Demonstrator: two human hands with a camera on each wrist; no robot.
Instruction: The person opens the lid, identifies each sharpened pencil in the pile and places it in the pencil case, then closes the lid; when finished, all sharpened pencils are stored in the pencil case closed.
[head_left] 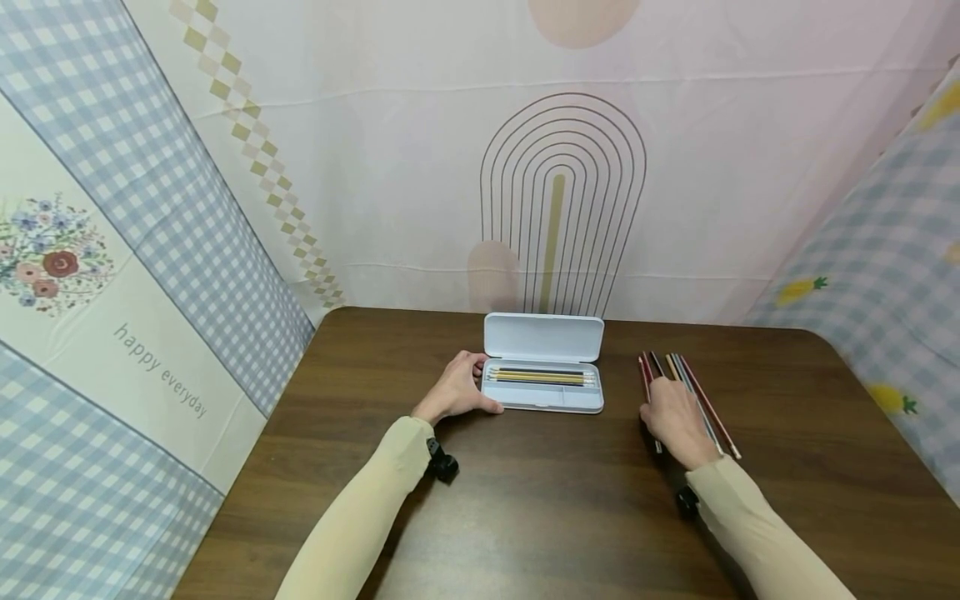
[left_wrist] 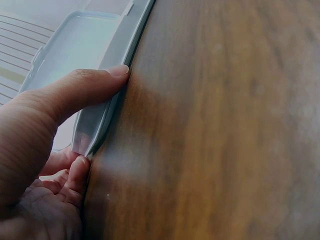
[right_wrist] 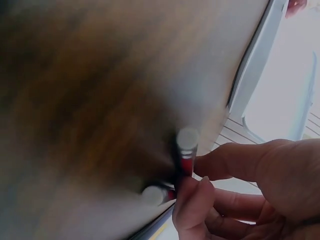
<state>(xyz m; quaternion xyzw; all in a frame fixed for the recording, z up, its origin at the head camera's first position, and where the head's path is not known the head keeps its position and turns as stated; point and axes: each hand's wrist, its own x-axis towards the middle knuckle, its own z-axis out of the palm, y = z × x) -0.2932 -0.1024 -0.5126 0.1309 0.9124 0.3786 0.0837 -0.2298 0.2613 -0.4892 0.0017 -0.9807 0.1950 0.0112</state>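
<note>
A pale blue pencil case (head_left: 534, 400) lies with its lid (head_left: 543, 337) raised at the back of the table. Several yellow and dark pencils (head_left: 540, 378) lie lengthwise inside it. My left hand (head_left: 459, 388) grips the case's left end, the thumb on its front edge and the fingers curled at its side. To the right of the case, my right hand (head_left: 675, 417) is over a loose group of pencils. Its thumb and fingers pinch a red pencil (right_wrist: 187, 164) with a white end. Another white-tipped pencil (right_wrist: 154, 195) lies close by. A dark red pencil (head_left: 710, 407) rests at the group's right side.
The brown wooden table (head_left: 525, 517) spreads out around the case and pencils. A printed cloth (head_left: 405, 183) hangs right behind its far edge. Checked cloths hang along the left (head_left: 180, 158) and right (head_left: 885, 242).
</note>
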